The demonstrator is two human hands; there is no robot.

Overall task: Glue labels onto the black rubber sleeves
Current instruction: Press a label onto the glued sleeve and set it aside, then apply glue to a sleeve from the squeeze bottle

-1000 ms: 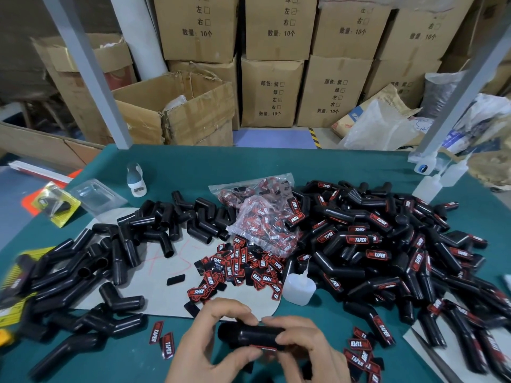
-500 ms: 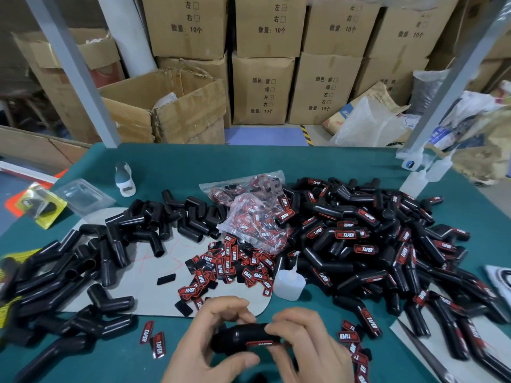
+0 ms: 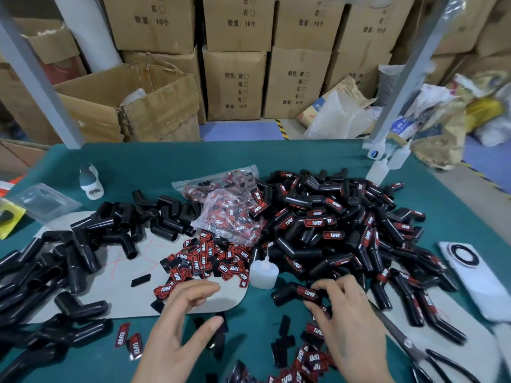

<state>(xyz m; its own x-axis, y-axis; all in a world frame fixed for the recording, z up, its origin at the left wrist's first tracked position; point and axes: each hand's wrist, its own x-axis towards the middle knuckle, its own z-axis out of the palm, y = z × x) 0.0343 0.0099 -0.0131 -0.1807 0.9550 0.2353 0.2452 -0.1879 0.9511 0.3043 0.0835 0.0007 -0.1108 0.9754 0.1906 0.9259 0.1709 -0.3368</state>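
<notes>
Over the green table (image 3: 276, 161), near edge: left hand (image 3: 177, 335) palm-down, fingers loosely spread, holding nothing, above loose labels (image 3: 210, 261). Right hand (image 3: 348, 327) reaching forward, fingers curled round the labelled sleeve (image 3: 297, 294), at the edge of the finished pile (image 3: 345, 230). Glue bottle (image 3: 263, 273) upright just left of that sleeve.

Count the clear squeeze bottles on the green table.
3. One squeeze bottle stands beside the loose labels, two more at the far right edge by the post. Others may be hidden.
</notes>
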